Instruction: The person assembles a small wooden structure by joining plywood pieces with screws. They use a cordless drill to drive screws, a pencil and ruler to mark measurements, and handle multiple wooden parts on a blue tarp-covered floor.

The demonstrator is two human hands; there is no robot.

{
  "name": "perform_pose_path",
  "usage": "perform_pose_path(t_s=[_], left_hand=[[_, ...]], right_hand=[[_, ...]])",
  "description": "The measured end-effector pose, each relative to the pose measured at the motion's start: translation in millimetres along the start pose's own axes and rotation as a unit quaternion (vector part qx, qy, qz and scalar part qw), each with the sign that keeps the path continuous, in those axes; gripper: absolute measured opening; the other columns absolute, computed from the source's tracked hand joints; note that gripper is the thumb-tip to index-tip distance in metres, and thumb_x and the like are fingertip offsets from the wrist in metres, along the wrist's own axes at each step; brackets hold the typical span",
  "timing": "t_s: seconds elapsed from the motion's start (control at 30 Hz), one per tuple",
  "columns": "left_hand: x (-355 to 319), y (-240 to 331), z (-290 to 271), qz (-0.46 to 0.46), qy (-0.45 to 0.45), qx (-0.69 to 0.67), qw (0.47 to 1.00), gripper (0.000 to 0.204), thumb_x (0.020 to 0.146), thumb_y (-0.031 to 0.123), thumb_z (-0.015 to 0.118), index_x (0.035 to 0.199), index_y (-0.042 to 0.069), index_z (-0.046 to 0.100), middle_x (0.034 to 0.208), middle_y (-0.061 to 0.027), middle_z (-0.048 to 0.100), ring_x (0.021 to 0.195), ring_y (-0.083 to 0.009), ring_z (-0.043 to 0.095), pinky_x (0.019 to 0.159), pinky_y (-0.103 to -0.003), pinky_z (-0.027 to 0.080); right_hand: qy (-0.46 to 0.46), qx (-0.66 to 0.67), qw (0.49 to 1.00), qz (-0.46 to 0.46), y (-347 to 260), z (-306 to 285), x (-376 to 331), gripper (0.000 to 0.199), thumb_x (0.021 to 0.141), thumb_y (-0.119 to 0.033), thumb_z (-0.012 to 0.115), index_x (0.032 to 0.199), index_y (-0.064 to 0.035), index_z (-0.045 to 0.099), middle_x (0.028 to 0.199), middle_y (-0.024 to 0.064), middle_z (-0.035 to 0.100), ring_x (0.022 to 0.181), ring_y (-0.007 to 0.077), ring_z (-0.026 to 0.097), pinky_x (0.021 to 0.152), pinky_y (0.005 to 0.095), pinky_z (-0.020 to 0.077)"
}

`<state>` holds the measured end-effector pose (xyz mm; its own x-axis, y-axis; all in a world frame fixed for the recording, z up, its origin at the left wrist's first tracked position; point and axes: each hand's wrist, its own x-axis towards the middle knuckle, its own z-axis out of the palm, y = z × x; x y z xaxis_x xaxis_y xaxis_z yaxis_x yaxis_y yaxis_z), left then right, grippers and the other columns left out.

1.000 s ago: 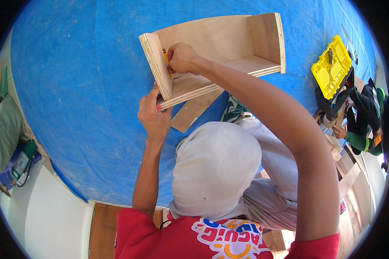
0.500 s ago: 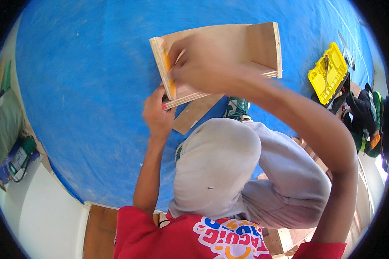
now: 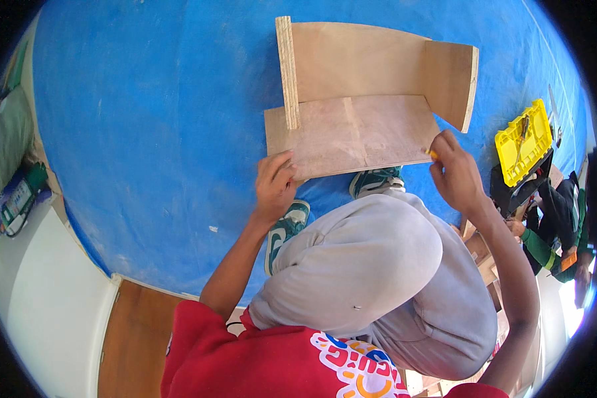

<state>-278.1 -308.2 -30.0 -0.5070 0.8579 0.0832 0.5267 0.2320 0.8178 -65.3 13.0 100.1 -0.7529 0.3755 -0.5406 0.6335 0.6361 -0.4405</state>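
Observation:
A plywood assembly (image 3: 371,73) of joined boards stands on a blue tarp (image 3: 146,113). A flat plywood board (image 3: 348,136) lies in front of it. My left hand (image 3: 275,186) rests its fingers on the near left corner of this flat board. My right hand (image 3: 454,172) is at the board's near right corner and pinches a small yellow pencil-like thing (image 3: 432,154), with its tip at the board's edge. I am crouched, grey trousers and green shoes (image 3: 286,229) just below the board.
A yellow organiser case (image 3: 523,142) sits on a black box at the right. Another person (image 3: 554,225) in dark clothes crouches at the far right among wood offcuts. A wooden floor strip (image 3: 136,338) and white wall lie at lower left.
The view has shifted, and the assembly now sits further right. My right hand moved from the upright left board to the flat board's right corner. My left hand stays at the left corner.

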Motion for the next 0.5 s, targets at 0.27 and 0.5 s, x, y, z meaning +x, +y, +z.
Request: perform_pose_path(t_s=[0.27,0.5], left_hand=[[-20.3,-9.8,16.1,0.019,0.017,0.010,1.000,0.031,0.071,-0.012,0.073,0.094,0.005,0.061,0.130,-0.0210,0.065,0.115,-0.0406,0.063,0.095,-0.048,0.053],[-23.5,-10.3,18.3,-0.049,0.034,0.030,0.998,0.034,0.070,-0.013,0.072,0.097,0.005,0.063,0.144,-0.0232,0.056,0.135,-0.0456,0.053,0.110,-0.051,0.047]], right_hand=[[-0.071,-0.162,0.984,-0.022,38.2,57.6,-17.4,0.057,0.082,-0.004,0.073,0.135,-0.0152,0.053,0.139,0.0137,0.052,0.094,0.0353,0.073,0.076,0.0451,0.0614],[-0.036,-0.117,0.992,0.042,47.4,81.6,-28.2,0.056,0.083,0.005,0.067,0.134,-0.0124,0.052,0.135,0.0148,0.052,0.097,0.0392,0.072,0.078,0.0495,0.0620]])
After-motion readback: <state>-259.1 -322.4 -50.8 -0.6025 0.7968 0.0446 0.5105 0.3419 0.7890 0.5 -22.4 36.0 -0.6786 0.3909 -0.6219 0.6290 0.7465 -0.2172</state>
